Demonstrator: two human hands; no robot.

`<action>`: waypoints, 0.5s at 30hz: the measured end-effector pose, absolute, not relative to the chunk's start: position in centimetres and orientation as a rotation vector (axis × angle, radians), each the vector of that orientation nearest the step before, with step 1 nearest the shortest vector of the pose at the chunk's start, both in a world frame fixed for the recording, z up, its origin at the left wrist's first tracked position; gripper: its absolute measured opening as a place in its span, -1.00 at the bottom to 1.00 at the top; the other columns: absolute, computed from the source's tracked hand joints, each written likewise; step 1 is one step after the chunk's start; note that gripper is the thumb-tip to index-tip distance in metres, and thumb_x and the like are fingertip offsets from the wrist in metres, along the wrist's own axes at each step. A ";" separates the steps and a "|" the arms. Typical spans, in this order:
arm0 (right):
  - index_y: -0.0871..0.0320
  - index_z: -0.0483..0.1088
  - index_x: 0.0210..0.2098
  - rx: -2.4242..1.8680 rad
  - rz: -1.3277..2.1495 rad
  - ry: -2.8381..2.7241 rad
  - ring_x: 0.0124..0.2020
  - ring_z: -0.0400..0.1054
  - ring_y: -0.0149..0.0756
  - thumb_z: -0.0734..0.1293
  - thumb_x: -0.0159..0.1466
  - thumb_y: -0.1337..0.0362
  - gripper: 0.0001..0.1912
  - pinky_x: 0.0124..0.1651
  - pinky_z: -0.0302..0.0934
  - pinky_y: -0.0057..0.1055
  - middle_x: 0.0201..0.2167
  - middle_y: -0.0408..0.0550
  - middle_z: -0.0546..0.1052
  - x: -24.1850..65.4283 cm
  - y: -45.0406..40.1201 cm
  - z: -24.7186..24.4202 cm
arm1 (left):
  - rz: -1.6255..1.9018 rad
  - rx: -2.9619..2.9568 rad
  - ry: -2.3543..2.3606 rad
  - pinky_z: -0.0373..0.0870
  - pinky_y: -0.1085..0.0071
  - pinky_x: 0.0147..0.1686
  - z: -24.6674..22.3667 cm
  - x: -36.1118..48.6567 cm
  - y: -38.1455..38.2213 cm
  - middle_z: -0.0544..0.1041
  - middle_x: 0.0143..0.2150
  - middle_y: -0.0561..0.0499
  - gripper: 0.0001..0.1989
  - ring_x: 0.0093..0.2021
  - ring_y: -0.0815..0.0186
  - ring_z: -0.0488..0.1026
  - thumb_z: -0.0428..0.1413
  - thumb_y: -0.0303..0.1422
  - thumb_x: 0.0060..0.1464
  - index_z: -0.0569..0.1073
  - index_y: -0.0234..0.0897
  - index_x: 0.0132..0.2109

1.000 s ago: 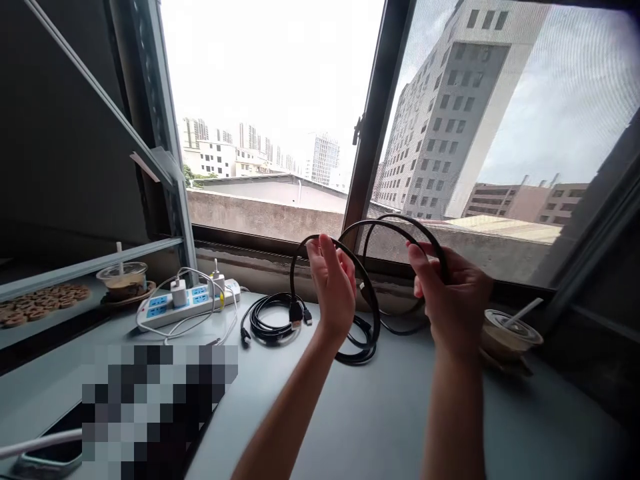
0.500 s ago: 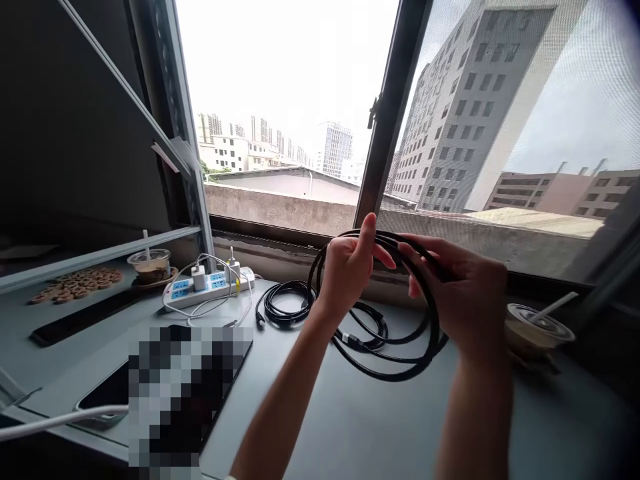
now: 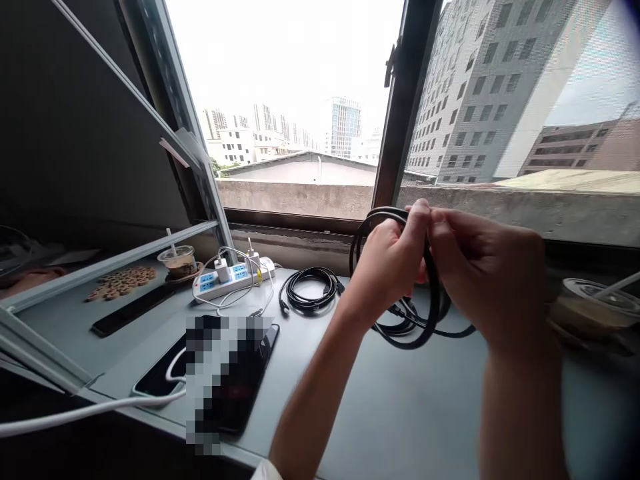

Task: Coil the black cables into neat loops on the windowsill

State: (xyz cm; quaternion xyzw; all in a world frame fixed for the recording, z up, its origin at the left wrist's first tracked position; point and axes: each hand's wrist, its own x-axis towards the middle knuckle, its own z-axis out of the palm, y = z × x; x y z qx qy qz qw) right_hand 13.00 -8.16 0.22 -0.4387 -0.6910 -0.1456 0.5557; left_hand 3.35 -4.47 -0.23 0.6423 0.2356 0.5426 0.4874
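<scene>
A looped black cable (image 3: 433, 313) hangs in the air above the desk, held between both my hands. My left hand (image 3: 393, 257) is closed around the top of the loops, its thumb pointing up. Against that thumb, the fingertips of my right hand (image 3: 493, 273) are pinched on the cable at the right side of the bundle. A loose length droops under the right hand. Partly hidden behind the held loops, another black coil (image 3: 397, 329) rests on the desk. A separate coiled black cable (image 3: 309, 309) lies left of my hands, its plug ends showing.
Along the window sits a white power strip (image 3: 233, 283) with chargers and white cords. Dark phone-like devices (image 3: 240, 393) lie front left, partly pixelated. Drink cups stand at left (image 3: 181, 263) and right (image 3: 593, 310). A metal frame (image 3: 115, 257) crosses the left side.
My hands have come together, the right thumb and fingers now meeting the left thumb. The held loops look narrower and more bunched. The camera view has shifted, moving the desk items rightward.
</scene>
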 end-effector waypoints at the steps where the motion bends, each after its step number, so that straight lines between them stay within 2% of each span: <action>1: 0.17 0.38 -0.55 -1.041 -0.352 -1.624 -0.70 0.10 -0.51 0.14 0.31 0.26 -0.64 -0.56 -0.02 -0.51 -0.76 -0.21 0.26 12.8 -8.1 0.2 | 1.336 1.529 0.570 0.01 0.53 -0.83 -0.2 3.5 -4.4 0.19 -0.80 0.08 -0.44 -0.81 0.49 0.14 -0.01 0.06 0.01 0.23 -0.29 -0.69; 5: 0.15 0.48 -0.37 -1.053 -0.338 -1.587 -0.67 0.14 -0.48 0.13 0.30 0.26 -0.68 -0.55 -0.01 -0.51 -0.74 -0.20 0.26 12.3 -7.9 0.1 | 1.412 1.443 0.525 0.04 0.54 -0.79 0.2 3.9 -4.4 0.16 -0.76 0.10 -0.49 -0.76 0.50 0.15 0.05 0.03 -0.01 0.19 -0.29 -0.64; 9: 0.15 0.49 -0.25 -1.025 -0.211 -1.570 -0.67 0.16 -0.49 0.13 0.30 0.23 -0.70 -0.57 0.05 -0.52 -0.72 -0.21 0.29 11.7 -7.9 0.0 | 1.546 1.319 0.482 0.01 0.54 -0.78 0.3 4.4 -4.4 0.10 -0.73 0.11 -0.50 -0.74 0.53 0.11 0.02 -0.04 0.07 0.11 -0.28 -0.64; 12: 0.09 0.39 -0.02 -0.984 -0.060 -1.575 -0.71 0.13 -0.51 0.15 0.29 0.18 -0.66 -0.61 0.07 -0.53 -0.67 -0.22 0.35 11.4 -7.8 -0.2 | 1.721 1.185 0.439 0.08 0.54 -0.75 0.1 4.8 -4.3 0.10 -0.72 0.10 -0.48 -0.72 0.53 0.12 -0.10 -0.05 0.15 0.09 -0.28 -0.64; 15: 0.05 0.30 0.09 -0.962 0.073 -1.632 -0.73 0.11 -0.52 0.16 0.28 0.17 -0.60 -0.66 0.07 -0.55 -0.66 -0.23 0.34 11.3 -7.8 -0.3 | 1.756 1.136 0.427 0.04 0.53 -0.79 -0.2 4.9 -3.9 0.09 -0.72 0.10 -0.48 -0.73 0.51 0.12 -0.13 -0.04 0.16 0.13 -0.26 -0.64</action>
